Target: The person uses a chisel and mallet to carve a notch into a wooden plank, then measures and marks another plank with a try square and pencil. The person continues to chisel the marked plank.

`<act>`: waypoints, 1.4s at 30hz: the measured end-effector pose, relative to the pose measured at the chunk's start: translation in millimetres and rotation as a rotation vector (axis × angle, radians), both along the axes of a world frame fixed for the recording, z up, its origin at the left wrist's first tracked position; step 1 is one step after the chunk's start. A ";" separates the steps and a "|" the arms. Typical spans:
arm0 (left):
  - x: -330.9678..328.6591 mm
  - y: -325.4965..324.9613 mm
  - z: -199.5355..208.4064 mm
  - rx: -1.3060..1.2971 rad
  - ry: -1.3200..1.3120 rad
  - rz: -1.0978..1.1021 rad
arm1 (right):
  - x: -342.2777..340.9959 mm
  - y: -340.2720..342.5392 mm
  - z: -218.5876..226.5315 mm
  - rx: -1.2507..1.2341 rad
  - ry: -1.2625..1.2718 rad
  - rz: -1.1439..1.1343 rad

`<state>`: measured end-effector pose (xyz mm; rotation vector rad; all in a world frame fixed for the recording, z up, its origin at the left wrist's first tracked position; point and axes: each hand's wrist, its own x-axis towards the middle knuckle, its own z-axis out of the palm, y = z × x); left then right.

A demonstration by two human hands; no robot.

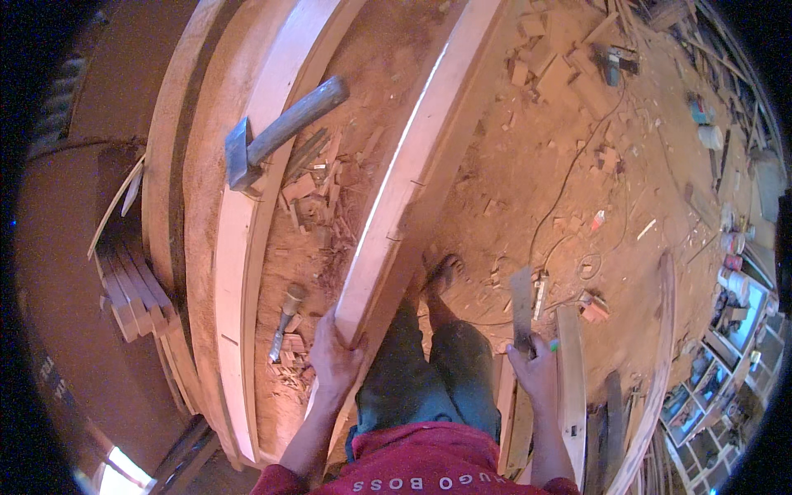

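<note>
My left hand (334, 361) grips the edges of a long pale wooden beam (394, 191), its fingers and thumb wrapped round it. The beam runs from beside my legs up to the far edge of the view. My right hand (536, 363) is closed round a tool with a flat grey metal blade (521, 307) pointing away from me; a bit of green shows beside the hand. Whether it is a saw or a scraper I cannot tell. On another pale beam (237, 285) to the left rests a hammer-like tool (289, 124) with a thick dark handle.
A chisel (286, 320) lies among wood offcuts between the beams. Stacked dark timber pieces (136, 293) stand at the left. A cable (569, 181) snakes over the earth floor, with wood scraps (549, 66) farther off. Crates of tools (718, 363) are at the right.
</note>
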<state>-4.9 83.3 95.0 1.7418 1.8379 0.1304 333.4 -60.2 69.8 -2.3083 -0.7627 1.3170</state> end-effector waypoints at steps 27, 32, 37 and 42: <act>-13.5 -27.5 -28.3 0.077 -0.213 -0.048 | 0.2 135.9 -79.6 0.344 0.394 -0.600; -31.8 -82.8 -26.1 -0.077 0.200 0.077 | -14.0 192.7 -34.3 0.357 0.396 -0.620; -63.6 -120.6 -58.7 0.037 0.250 -0.093 | 17.1 201.0 -83.9 0.368 0.414 -0.464; -60.3 -116.8 -49.0 0.093 0.346 -0.048 | -23.0 224.9 -57.2 0.303 0.439 -0.593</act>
